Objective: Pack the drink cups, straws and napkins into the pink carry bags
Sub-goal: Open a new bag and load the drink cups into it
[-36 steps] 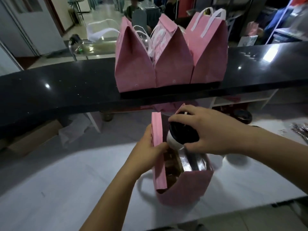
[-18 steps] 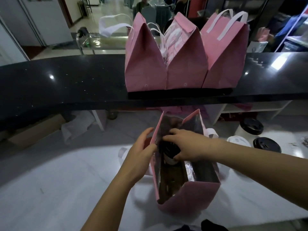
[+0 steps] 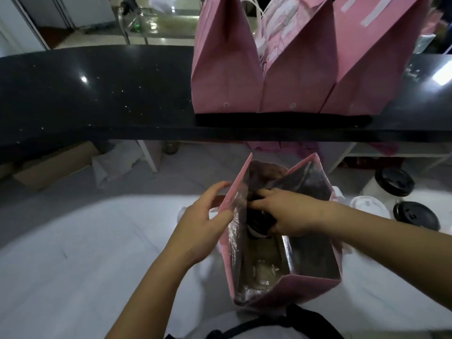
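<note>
An open pink carry bag (image 3: 293,288) with a silver foil lining stands on the white table. My right hand (image 3: 286,214) reaches inside it and grips a white drink cup with a black lid (image 3: 258,222), low in the bag's far half. My left hand (image 3: 203,221) holds the bag's left wall, thumb on the inside edge and fingers outside. The near half of the bag shows bare foil floor. Two more black-lidded cups (image 3: 393,182) (image 3: 415,215) and a white-lidded one (image 3: 369,206) stand to the right of the bag.
Three closed pink bags (image 3: 227,69) (image 3: 296,74) (image 3: 367,69) stand in a row on the raised black counter (image 3: 97,94) behind the table. Cardboard and white wrapping lie under the counter at the left. The white table (image 3: 73,253) stretches out to the left.
My right hand has lowered the cup from the bag's mouth down into the bag. My left hand has stayed on the left wall. The view has come closer.
</note>
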Available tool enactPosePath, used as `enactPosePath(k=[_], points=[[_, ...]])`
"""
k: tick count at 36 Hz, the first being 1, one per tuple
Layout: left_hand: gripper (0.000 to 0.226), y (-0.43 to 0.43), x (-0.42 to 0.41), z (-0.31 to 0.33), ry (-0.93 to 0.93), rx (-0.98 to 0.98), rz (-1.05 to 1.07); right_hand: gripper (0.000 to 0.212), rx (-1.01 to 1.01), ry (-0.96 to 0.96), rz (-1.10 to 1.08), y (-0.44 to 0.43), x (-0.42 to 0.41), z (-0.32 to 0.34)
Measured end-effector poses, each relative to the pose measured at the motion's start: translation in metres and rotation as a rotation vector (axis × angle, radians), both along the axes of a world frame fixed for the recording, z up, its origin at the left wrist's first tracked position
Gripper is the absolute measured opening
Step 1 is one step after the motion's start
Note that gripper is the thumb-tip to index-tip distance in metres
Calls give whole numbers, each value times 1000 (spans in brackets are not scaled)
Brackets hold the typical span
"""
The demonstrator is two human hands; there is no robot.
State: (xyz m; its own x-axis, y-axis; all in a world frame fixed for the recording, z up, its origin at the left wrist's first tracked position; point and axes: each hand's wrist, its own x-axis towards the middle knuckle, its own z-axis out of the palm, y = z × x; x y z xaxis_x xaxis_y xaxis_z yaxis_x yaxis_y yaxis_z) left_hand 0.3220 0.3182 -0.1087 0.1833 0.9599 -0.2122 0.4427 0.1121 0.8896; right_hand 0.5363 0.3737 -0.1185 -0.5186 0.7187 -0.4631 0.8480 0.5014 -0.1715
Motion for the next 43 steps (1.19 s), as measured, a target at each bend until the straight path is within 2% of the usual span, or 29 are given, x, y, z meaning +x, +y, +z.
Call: enactPosePath(k=[6,9,15,22,28,33,43], points=[[46,1,3,-2,8,5,0,72,-36,11,-63,0,11,3],[49,0,5,-4,21,3,2,73,-15,19,-114,-2,15,6],[40,0,6,2,-26,2,-14,73,51,-27,-64,2,17,13],[48,-7,10,5,-58,15,-31,68,57,12,-15,-3,14,10],[55,-12,12,9,-45,23,-40,71,71,39,-59,-4,15,8],[51,-13,13,8,-46,11,-31,69,120,55,-34,-7,12,-2],[46,-16,14,3,-102,9,18,74,72,55,-70,-4,14,-9]])
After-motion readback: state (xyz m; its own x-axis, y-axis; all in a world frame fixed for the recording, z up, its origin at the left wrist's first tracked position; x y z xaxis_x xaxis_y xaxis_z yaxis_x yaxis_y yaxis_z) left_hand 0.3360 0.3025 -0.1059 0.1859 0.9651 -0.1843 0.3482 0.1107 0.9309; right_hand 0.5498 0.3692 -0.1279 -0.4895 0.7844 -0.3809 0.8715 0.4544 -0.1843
